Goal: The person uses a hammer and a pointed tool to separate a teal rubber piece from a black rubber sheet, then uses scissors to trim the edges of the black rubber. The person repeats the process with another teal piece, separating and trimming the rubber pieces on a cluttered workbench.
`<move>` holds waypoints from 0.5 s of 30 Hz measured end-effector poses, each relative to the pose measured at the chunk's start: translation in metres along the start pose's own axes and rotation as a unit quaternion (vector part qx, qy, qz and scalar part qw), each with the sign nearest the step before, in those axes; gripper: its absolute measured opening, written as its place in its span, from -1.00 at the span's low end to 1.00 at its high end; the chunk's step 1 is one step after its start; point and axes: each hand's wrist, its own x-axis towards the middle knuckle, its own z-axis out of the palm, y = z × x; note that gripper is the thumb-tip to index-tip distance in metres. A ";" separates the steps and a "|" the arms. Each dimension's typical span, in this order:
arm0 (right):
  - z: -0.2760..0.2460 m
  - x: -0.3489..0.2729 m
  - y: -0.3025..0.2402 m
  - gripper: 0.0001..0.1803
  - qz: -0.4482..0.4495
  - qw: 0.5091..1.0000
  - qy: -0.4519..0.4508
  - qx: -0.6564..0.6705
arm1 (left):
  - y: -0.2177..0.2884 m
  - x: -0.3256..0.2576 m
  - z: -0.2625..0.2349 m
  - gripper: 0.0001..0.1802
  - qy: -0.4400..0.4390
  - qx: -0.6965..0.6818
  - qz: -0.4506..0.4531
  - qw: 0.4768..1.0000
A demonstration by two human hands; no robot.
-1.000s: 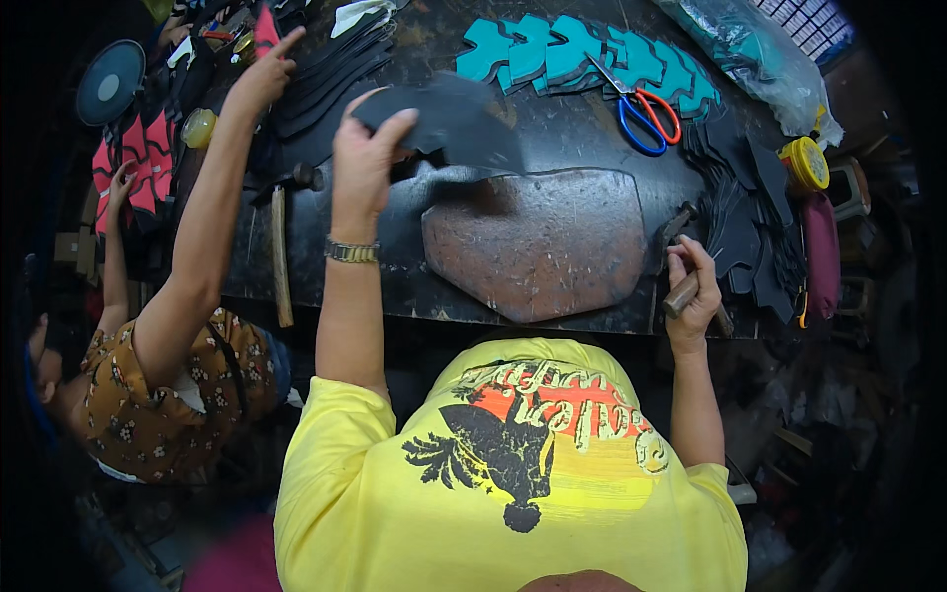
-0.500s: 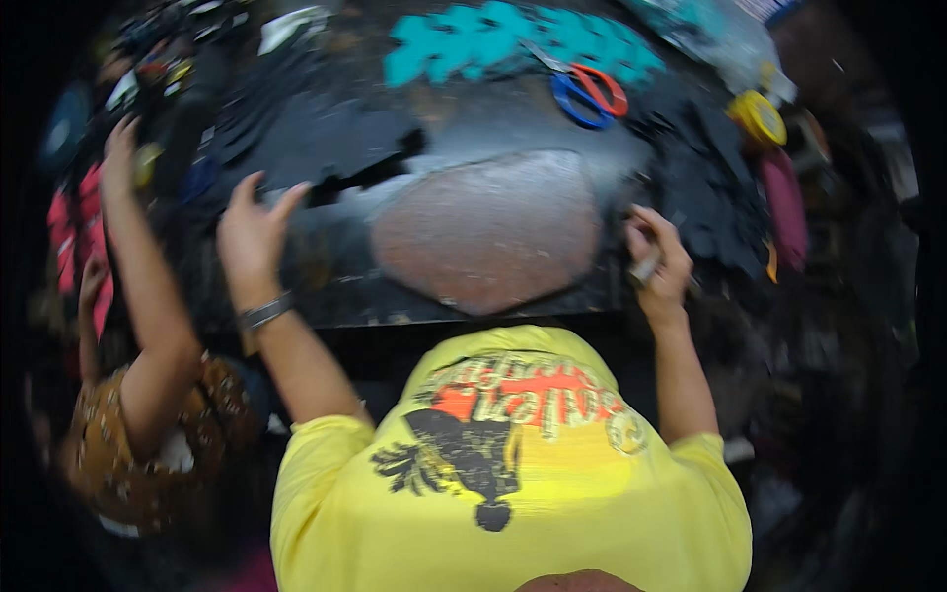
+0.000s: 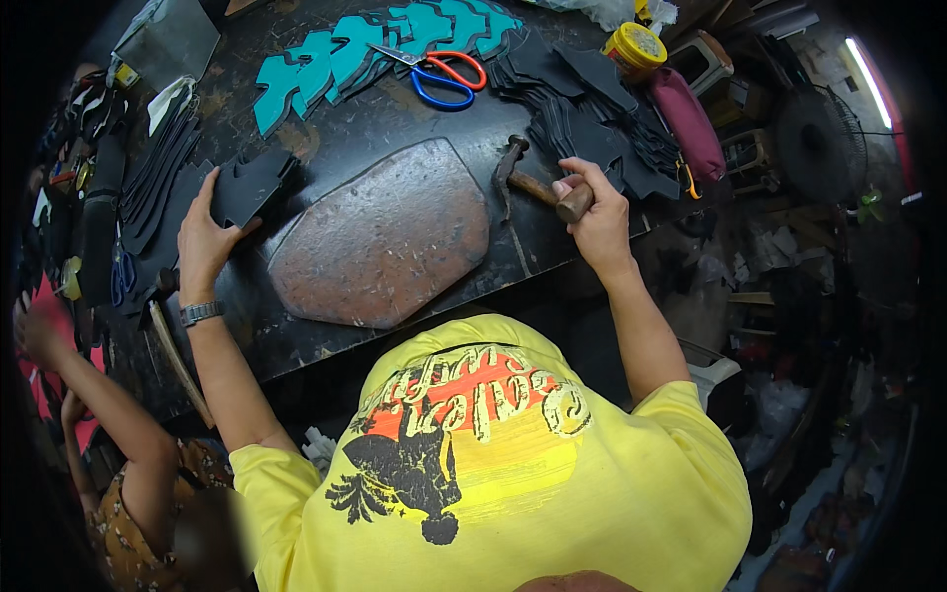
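1. Your right hand [image 3: 600, 219] is wrapped snug around the wooden handle of a dark-headed hammer [image 3: 538, 187], fingers curled closed. The hammer lies low over the black worktable [image 3: 335, 128], its head just off the right edge of the big reddish-brown stone slab [image 3: 380, 237].
2. Your left hand [image 3: 202, 245] is pinching a small stack of flat black cut-out pieces [image 3: 252, 185], thumb under and fingers over the near edge. The stack sits just beside the slab's upper-left corner.
3. The slab itself lies flat in the middle of the table, between your two hands.
4. Further back there's a fanned row of teal cut-out pieces [image 3: 365, 54], with scissors with one orange and one blue handle loop [image 3: 439, 74] lying on top of them.
5. Right of those is a heap of more black cut pieces [image 3: 582, 99], a yellow-lidded round tin [image 3: 636, 44] and a maroon pouch [image 3: 686, 118].
6. At your left another person's arm [image 3: 109, 414] reaches in, and a second wooden-handled tool [image 3: 178, 360] lies by your wrist.
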 end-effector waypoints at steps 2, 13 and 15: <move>0.003 -0.004 -0.007 -0.69 -0.052 0.999 -0.010 -0.008 | 0.006 0.001 0.010 0.13 0.022 0.022 0.021 0.999; 0.069 0.017 -0.056 -0.68 -0.192 0.962 -0.145 0.127 | 0.021 0.000 0.006 0.27 -0.023 0.037 -0.033 0.998; 0.084 0.027 -0.061 -0.65 -0.204 0.958 -0.143 0.144 | 0.014 -0.005 -0.002 0.43 -0.032 -0.011 -0.051 0.998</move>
